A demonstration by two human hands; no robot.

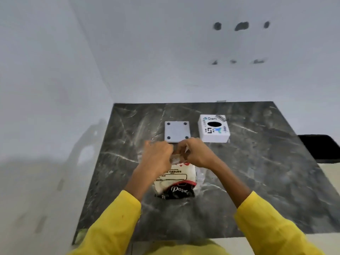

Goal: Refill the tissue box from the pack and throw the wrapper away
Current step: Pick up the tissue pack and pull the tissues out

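Your left hand [158,153] and right hand [193,153] meet at the far end of the tissue pack [174,181], which lies on the dark marbled counter [257,172] with its long axis running straight away from you, the printed dark end nearest your body. Both grips are pinched shut on the clear wrapper [179,157] at that far end, fingers curled together with the thumbs pressing the film; neither hand is open, and the 2 grips sit almost touching each other, so this looks like the start of tearing or pulling the film apart. The bulk of the pack trails back from your grips toward you, between your forearms in their yellow sleeves [114,227]. Just beyond your grips lies a flat grey plate [176,131] with 4 dark dots at its corners, likely the loose base of the box. Beyond and to the right of your right grip stands the white tissue box [214,128], its round opening facing up, so your right hand is the nearer one to it. Once the film gives, the tissues travel forward and right. Watch that the thin film does not rip unevenly and spill the stack.
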